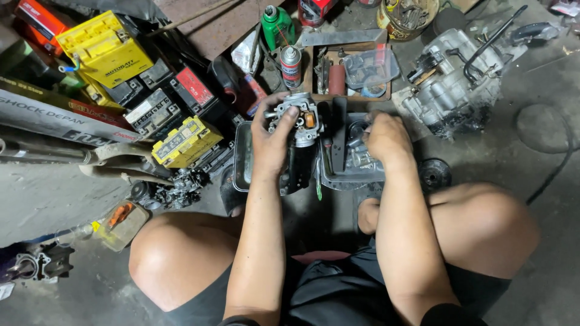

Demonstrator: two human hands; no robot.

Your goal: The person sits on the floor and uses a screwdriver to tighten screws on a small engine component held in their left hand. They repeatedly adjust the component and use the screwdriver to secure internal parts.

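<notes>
Left hand [273, 142], fingers clamped on a grey carburetor [300, 118] held above a metal tray [243, 158]. Right hand [386, 137] reaches into the small parts [357, 158] there; its finger position cannot be told.

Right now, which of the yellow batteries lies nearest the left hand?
The smaller yellow battery, lying tilted just left of the left hand. The larger yellow battery sits much farther off, at the pile's top left.
</notes>
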